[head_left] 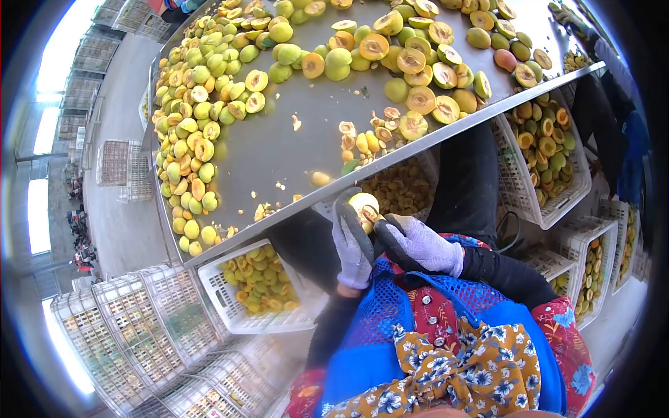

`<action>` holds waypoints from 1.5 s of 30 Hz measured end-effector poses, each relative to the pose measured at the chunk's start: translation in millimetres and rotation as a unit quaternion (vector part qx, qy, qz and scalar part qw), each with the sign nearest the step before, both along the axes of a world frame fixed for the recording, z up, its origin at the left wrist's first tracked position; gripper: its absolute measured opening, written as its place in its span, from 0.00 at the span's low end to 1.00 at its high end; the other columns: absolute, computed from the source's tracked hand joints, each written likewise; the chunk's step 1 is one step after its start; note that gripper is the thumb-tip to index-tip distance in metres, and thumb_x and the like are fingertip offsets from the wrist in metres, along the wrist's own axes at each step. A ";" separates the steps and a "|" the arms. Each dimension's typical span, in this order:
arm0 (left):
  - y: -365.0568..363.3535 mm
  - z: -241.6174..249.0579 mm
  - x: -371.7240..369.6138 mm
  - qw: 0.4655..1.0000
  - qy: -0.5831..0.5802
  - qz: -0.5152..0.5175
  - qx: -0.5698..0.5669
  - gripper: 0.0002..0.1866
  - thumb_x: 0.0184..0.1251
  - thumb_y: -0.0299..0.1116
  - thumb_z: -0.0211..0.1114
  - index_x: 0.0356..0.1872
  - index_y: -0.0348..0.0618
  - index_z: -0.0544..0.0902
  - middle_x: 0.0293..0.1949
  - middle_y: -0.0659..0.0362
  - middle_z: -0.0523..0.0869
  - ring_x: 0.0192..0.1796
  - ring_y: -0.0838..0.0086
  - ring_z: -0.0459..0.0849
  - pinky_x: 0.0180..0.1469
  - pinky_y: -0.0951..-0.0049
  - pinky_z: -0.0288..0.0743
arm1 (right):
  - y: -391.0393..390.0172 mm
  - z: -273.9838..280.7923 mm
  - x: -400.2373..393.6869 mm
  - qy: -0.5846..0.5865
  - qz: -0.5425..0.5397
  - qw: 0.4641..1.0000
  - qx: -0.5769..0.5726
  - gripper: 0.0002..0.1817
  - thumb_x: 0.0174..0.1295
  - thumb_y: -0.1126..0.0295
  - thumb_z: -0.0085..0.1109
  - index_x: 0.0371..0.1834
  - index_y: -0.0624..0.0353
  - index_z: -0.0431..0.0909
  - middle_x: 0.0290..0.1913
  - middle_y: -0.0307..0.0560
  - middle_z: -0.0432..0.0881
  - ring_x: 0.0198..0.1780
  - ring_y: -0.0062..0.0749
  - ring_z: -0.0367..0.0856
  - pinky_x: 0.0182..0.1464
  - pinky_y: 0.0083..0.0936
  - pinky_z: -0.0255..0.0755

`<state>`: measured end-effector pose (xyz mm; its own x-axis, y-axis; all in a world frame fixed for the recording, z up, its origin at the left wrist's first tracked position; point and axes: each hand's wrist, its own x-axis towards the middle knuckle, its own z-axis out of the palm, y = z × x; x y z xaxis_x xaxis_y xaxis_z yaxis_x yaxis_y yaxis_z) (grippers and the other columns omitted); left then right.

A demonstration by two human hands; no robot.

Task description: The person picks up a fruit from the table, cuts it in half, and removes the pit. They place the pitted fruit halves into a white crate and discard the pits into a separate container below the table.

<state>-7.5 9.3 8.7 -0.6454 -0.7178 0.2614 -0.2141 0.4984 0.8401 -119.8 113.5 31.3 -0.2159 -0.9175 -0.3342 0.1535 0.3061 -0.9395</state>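
My left hand point(354, 245), in a lilac and dark-grey glove, is closed around an apricot point(362, 205) just in front of the metal table's edge. Cut flesh and a dark centre show on the fruit's near side. My right hand point(422, 245), gloved alike, is closed with its fingertips against the same apricot; whether it grips a small tool is hidden. Apricot halves and whole apricots point(418, 70) lie on the metal table point(272, 157) beyond my hands. Small scraps and pits point(368, 139) lie nearer the edge.
Below the table edge, a container of pits and scraps point(401, 187) stands between my legs. White crates of apricot halves stand at left point(219, 298) and right point(512, 157). Stacked crates point(104, 341) fill the lower left. A co-worker's gloved hand point(568, 17) shows at upper right.
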 end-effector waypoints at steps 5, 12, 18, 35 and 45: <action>15.7 -11.0 -5.7 0.982 0.062 0.073 0.165 0.23 0.82 0.45 0.45 0.61 0.36 0.72 0.54 0.51 0.79 0.51 0.66 0.80 0.56 0.66 0.75 | 4.9 -6.0 -2.9 0.036 0.050 0.990 -0.124 0.13 0.74 0.63 0.49 0.37 0.63 0.73 0.28 0.50 0.76 0.28 0.33 0.74 0.29 0.30 0.68; -3.8 11.9 3.8 0.975 0.014 -0.054 0.217 0.17 0.81 0.39 0.47 0.57 0.37 0.73 0.51 0.51 0.80 0.49 0.68 0.81 0.51 0.69 0.76 | 7.5 -15.5 -2.1 0.122 0.055 0.965 -0.225 0.14 0.58 0.71 0.60 0.46 0.62 0.72 0.31 0.51 0.76 0.31 0.44 0.76 0.34 0.34 0.71; 8.4 -4.6 -8.3 0.985 0.050 0.056 0.154 0.17 0.81 0.39 0.46 0.48 0.36 0.79 0.36 0.54 0.85 0.39 0.69 0.84 0.45 0.70 0.78 | 17.2 -25.9 -2.9 -0.373 0.069 0.921 -0.092 0.18 0.72 0.60 0.55 0.57 0.61 0.70 0.36 0.47 0.78 0.37 0.35 0.79 0.37 0.29 0.73; 13.0 -37.8 -3.3 0.942 0.081 -0.024 0.325 0.18 0.67 0.41 0.62 0.49 0.38 0.77 0.38 0.53 0.87 0.40 0.69 0.87 0.46 0.70 0.80 | 22.3 0.0 -5.8 -0.864 0.116 0.484 -0.081 0.23 0.75 0.49 0.46 0.40 0.62 0.71 0.15 0.39 0.66 0.09 0.17 0.61 0.09 0.12 0.58; -82.4 21.1 121.6 0.835 -0.468 0.258 -0.132 0.23 0.73 0.41 0.57 0.59 0.31 0.75 0.58 0.37 0.76 0.58 0.46 0.78 0.63 0.54 0.70 | 42.4 -19.4 -38.7 -0.433 0.011 0.901 -0.023 0.13 0.76 0.63 0.46 0.42 0.62 0.74 0.27 0.41 0.75 0.27 0.23 0.72 0.31 0.23 0.69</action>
<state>114.1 -73.1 29.8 -0.2786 -0.9604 0.0085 -0.9585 0.2786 0.0608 -158.5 155.9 11.8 0.1259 -0.9356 -0.3300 0.8292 0.2819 -0.4827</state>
